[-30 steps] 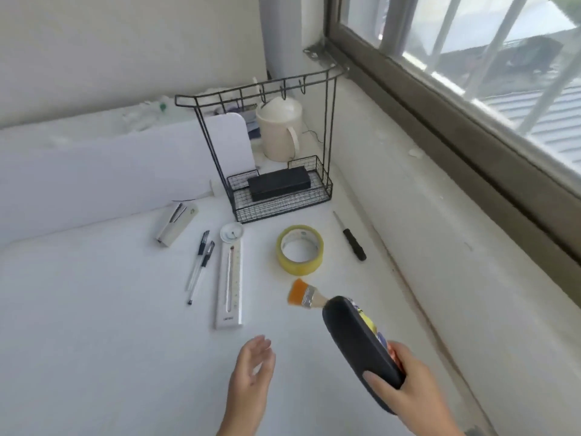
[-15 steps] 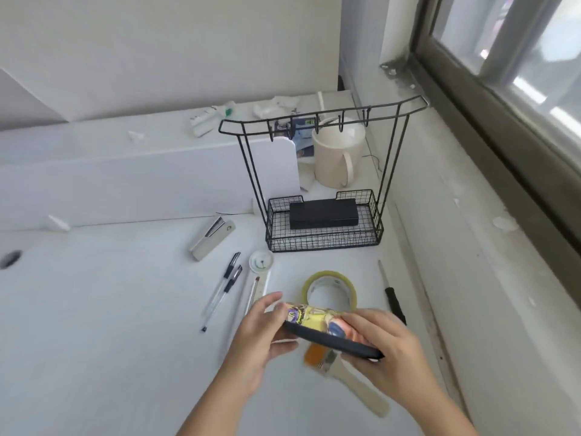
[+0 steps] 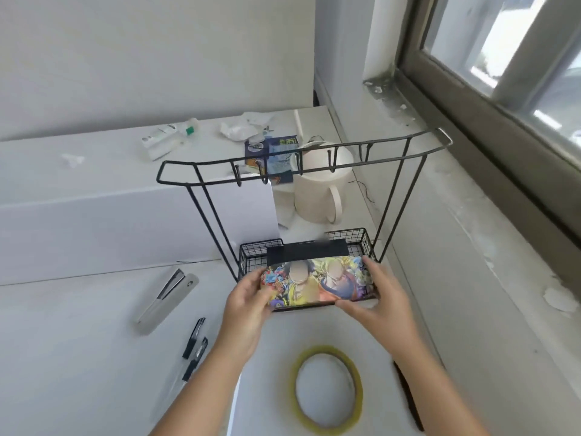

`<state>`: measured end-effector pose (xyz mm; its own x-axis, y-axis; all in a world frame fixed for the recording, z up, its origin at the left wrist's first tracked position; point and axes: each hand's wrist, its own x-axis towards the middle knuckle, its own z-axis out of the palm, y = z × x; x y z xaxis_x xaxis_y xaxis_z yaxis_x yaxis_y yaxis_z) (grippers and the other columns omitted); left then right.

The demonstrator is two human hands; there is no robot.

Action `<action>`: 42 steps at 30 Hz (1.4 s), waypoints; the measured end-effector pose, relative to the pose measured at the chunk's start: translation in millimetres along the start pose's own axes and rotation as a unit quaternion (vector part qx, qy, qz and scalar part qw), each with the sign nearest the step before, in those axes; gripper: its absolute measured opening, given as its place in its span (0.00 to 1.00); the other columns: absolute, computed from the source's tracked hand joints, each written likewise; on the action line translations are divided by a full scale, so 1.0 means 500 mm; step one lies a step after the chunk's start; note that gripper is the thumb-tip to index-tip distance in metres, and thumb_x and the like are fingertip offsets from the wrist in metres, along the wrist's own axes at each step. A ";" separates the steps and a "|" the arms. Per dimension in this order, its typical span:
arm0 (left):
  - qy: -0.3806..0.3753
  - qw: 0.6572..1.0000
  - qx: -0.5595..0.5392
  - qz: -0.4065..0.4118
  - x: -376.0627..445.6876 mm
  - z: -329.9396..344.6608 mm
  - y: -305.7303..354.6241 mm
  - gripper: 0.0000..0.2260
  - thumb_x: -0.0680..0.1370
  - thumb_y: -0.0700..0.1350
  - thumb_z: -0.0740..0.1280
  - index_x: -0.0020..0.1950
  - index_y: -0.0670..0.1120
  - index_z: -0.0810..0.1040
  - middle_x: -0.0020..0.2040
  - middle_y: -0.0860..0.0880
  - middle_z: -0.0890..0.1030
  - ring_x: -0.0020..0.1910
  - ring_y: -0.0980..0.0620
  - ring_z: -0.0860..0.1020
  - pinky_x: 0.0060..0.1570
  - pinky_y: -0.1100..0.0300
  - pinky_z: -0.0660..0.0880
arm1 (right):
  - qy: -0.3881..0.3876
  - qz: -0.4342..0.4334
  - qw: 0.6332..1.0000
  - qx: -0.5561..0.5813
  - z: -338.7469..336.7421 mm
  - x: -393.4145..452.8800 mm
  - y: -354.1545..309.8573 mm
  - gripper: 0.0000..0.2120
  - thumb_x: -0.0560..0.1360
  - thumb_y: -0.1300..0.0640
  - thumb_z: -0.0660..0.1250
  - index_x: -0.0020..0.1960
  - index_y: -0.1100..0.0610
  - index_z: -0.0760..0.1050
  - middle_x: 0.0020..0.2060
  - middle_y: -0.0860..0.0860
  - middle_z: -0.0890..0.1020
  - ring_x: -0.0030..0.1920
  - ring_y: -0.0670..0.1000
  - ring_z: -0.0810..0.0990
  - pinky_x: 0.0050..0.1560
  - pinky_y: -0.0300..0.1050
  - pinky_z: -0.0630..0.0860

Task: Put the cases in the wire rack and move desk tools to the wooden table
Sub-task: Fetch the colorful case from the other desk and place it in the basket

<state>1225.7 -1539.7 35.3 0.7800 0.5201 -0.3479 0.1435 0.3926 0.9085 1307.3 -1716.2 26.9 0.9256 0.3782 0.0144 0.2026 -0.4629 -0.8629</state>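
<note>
1. Worktop (image 3: 78, 357): white, carries everything here. No wooden table in view, so the desk-tool half of the task is still open.
2. Wire rack (image 3: 390, 196): stands at the back by the window wall, dead ahead of the person. Its basket's long side runs left-right.
3. Black case (image 3: 306, 250): already lying in the basket toward the back, long axis left-right.
4. Printed case (image 3: 317, 286): held level over the basket's front edge, long axis left-right, so parallel to the basket and the black case. Remaining gap looks like the front strip; judgement: move is forward and down, no rotation needed.
5. Left hand (image 3: 251, 297) grips the left end, right hand (image 3: 377, 297) the right end; both closed on it, equally near the rack.
6. Tape roll (image 3: 327, 388), stapler (image 3: 166, 300), pens (image 3: 195, 344): untouched, nearer the person.
</note>
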 end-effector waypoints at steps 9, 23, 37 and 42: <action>0.019 0.899 0.426 0.095 0.154 0.020 -0.028 0.26 0.66 0.39 0.73 0.61 0.40 0.68 0.56 0.43 0.76 0.54 0.45 0.75 0.50 0.57 0.70 | -0.006 0.018 0.991 -0.134 0.059 0.124 0.017 0.37 0.67 0.57 0.74 0.69 0.64 0.59 0.66 0.61 0.70 0.67 0.58 0.65 0.64 0.44 0.62; 0.074 0.864 0.476 0.147 0.153 0.018 -0.058 0.22 0.68 0.44 0.71 0.58 0.40 0.69 0.55 0.39 0.76 0.55 0.41 0.73 0.53 0.51 0.70 | -0.075 0.028 0.969 -0.235 0.072 0.142 0.015 0.29 0.77 0.50 0.57 0.72 0.56 0.47 0.75 0.51 0.49 0.70 0.55 0.61 0.58 0.54 0.72; 0.036 0.835 0.530 0.142 0.124 0.019 -0.038 0.33 0.71 0.44 0.68 0.70 0.36 0.55 0.68 0.35 0.67 0.67 0.39 0.65 0.66 0.50 0.62 | -0.024 -0.007 0.985 -0.168 0.066 0.115 0.020 0.28 0.76 0.55 0.62 0.71 0.59 0.54 0.73 0.58 0.57 0.72 0.56 0.58 0.67 0.54 0.64; 0.069 0.828 0.474 0.291 -0.032 -0.017 -0.055 0.24 0.71 0.46 0.62 0.63 0.35 0.67 0.62 0.33 0.73 0.63 0.46 0.66 0.62 0.58 0.60 | 0.074 -0.030 0.996 -0.031 0.022 -0.027 0.025 0.18 0.73 0.62 0.62 0.62 0.66 0.68 0.60 0.62 0.74 0.60 0.56 0.72 0.53 0.19 0.64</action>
<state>1204.0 -1552.3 14.0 0.8180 0.5185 0.2492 0.2320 -0.6938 0.6818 1294.0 -1718.2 10.5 0.9474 0.2862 0.1432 0.2738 -0.4932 -0.8257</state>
